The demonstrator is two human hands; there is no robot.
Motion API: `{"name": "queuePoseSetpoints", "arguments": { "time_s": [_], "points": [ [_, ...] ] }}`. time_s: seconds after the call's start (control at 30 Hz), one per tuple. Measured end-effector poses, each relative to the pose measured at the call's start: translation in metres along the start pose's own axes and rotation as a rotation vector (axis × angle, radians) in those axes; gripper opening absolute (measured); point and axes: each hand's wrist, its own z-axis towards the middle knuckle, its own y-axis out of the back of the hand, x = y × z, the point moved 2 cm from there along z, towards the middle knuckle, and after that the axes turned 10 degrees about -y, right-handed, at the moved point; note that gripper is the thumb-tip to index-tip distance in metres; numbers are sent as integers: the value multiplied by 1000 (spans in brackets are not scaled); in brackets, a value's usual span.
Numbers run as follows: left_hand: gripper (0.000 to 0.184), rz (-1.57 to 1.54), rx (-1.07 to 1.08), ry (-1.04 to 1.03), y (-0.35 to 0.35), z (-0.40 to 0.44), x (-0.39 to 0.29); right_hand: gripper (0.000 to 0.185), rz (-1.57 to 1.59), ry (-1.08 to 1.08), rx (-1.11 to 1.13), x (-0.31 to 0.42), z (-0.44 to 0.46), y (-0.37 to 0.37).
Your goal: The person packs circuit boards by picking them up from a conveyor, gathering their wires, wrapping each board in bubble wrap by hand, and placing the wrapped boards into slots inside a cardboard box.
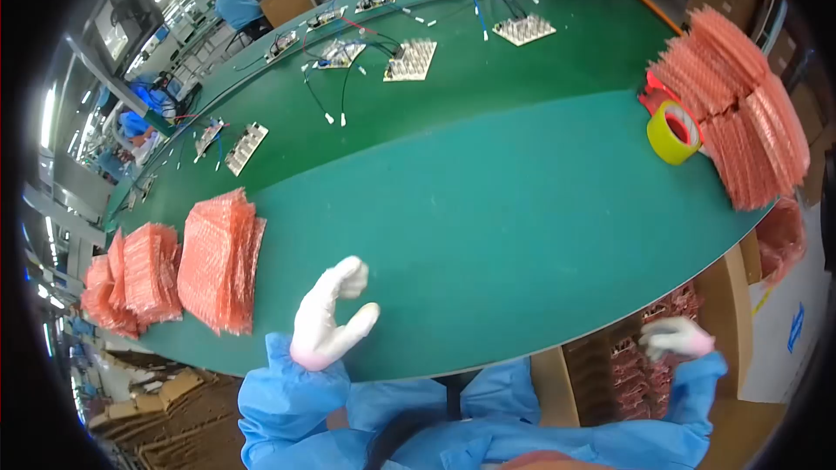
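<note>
My left hand (333, 318), in a white glove, is raised over the near edge of the green table (453, 235). Its thumb and curved fingers are apart with nothing between them. To its left stand stacks of pink bubble-wrap bags (219, 261). On the right, below the table edge, my right hand (675, 338), also gloved, hovers above an open cardboard box (727, 318). Its fingers are loosely bent and apart, and nothing shows in them. Inside the box are rows of pink-wrapped items (640, 383) beside brown cardboard dividers.
Several circuit boards with wires (410, 61) lie along the table's far side. A yellow tape roll (672, 133) on a red dispenser sits beside a tall pile of pink bubble-wrap bags (740, 113). Flattened cardboard (165, 400) lies lower left. A person in blue (239, 4) sits far back.
</note>
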Motion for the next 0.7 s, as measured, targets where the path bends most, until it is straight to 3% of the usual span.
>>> {"name": "queuePoseSetpoints", "arguments": {
  "time_s": [0.03, 0.1, 0.13, 0.2, 0.23, 0.27, 0.3, 0.37, 0.43, 0.5, 0.63, 0.7],
  "points": [
    [48, -20, 0, -18, 9, 3, 4, 54, 21, 184, 82, 51, -39, -12],
    [22, -1, 231, 320, 25, 4, 21, 47, 22, 548, 86, 132, -79, -25],
    [16, -1, 234, 310, 26, 5, 29, 42, -47, 777, -68, 176, -78, -38],
    [21, 27, 311, 331, 27, 3, 47, 45, -211, 856, -382, 274, -58, -67],
    [22, 72, 346, 313, 26, 3, 56, 50, -567, 955, -675, 320, -30, -67],
    [22, 107, 345, 219, 27, 3, 58, 52, -720, 1085, -775, 360, 1, -71],
    [21, 145, 344, 122, 27, 5, 59, 55, -778, 1080, -782, 402, 42, -64],
    [20, 160, 366, 53, 29, 6, 65, 66, -942, 1002, -1033, 472, 109, -57],
    [19, 88, 396, 4, 32, 8, 71, 71, -973, 794, -1061, 530, 130, -76],
    [17, 56, 398, -14, 35, 12, 72, 61, -702, 931, -1145, 570, 196, -61],
    [14, 23, 385, 37, 34, 11, 80, 51, -571, 1000, -1278, 610, 279, -86],
    [14, 88, 334, -26, 33, 10, 82, 42, -839, 761, -1273, 611, 291, -104]
  ]
}}
